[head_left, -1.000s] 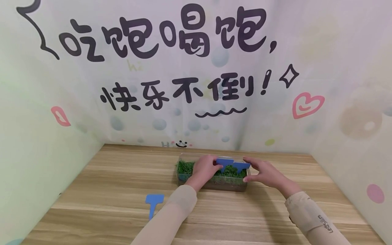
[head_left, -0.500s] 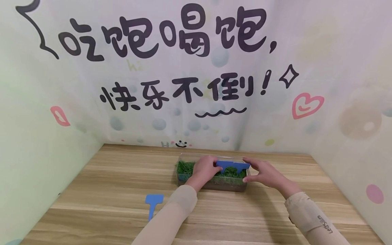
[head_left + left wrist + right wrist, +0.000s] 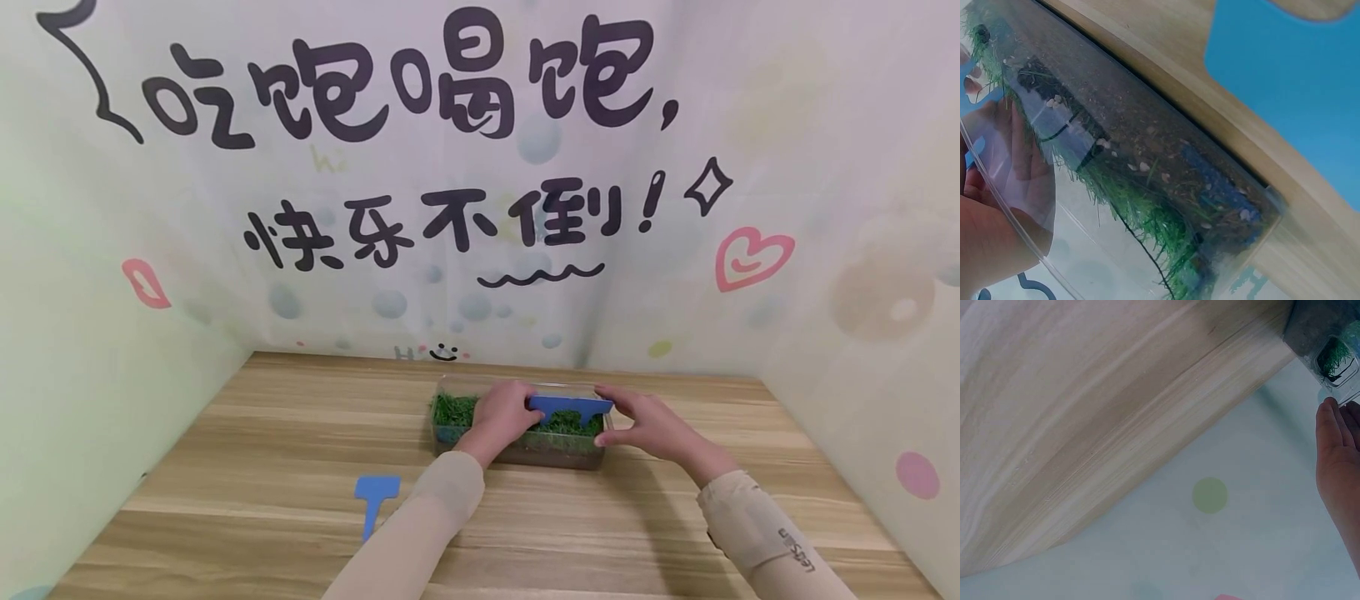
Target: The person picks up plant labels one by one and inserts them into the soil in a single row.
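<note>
A clear plastic planter box [image 3: 517, 454] filled with soil and green artificial-looking grass [image 3: 566, 421] stands near the back of the table. Two blue T-shaped plant labels [image 3: 570, 406] stand side by side in its right half, their tops nearly level. My left hand [image 3: 504, 414] reaches over the front wall and pinches the left label between thumb and fingers. My right hand [image 3: 651, 425] grips the box's right end, thumb at the front corner and fingers at the back corner by the right label. In the left wrist view, the left hand [image 3: 1013, 181] shows through the clear wall.
Another blue T-shaped label [image 3: 377, 496] lies on the wooden table [image 3: 285, 450] in front of the box, its stem tip partly hidden by the left sleeve [image 3: 420, 525]. A printed cloth backdrop [image 3: 375, 317] rises behind the table and at both sides.
The left label has sunk lower into the grass, its top coming down to about the height of the right one. My left hand has shifted slightly down with it; the right hand stays put.
</note>
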